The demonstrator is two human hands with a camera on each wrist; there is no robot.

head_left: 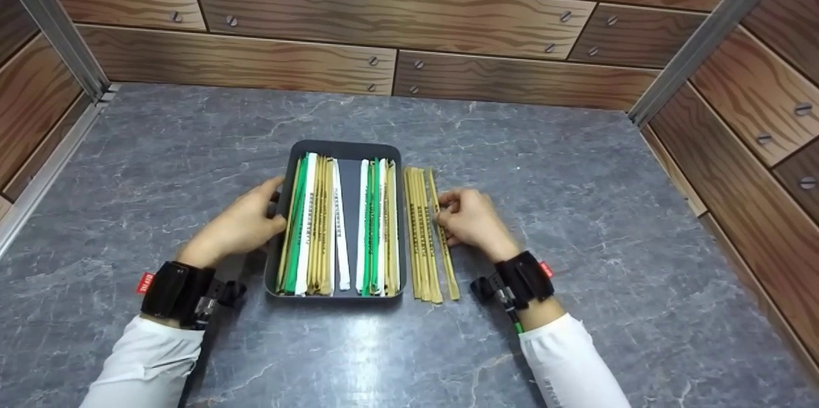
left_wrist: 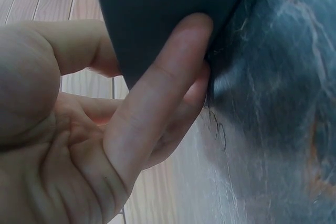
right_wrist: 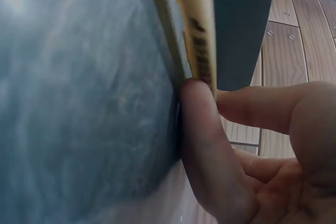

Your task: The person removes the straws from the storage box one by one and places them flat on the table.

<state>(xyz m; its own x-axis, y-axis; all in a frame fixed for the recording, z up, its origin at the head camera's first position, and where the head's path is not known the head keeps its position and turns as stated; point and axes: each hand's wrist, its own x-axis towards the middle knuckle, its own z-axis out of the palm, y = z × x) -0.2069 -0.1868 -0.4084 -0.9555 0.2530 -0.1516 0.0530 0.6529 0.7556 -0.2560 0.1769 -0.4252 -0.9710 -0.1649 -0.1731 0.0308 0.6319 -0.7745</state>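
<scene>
1. Dark grey tray [head_left: 339, 149] sits mid-tabletop [head_left: 576, 203], long side running away from the person. It holds two bundles of wrapped chopsticks [head_left: 313, 222], in green, white and tan sleeves, with a bare strip of tray floor between the bundles.
2. Loose tan chopsticks [head_left: 423, 235] lie in a row on the tabletop just right of the tray, parallel to it.
3. Left hand [head_left: 240, 226] is at the tray's left wall. Fingers [left_wrist: 157, 108] are straight and pressed flat against the outside of the wall, thumb near the rim.
4. Right hand [head_left: 470, 219] is at the rightmost loose chopstick [head_left: 443, 235]. In the right wrist view, thumb and forefinger pinch its tan sleeve; the stick lies on the tabletop.
5. Wood-grain panels [head_left: 384, 18] enclose the tabletop on three sides.
</scene>
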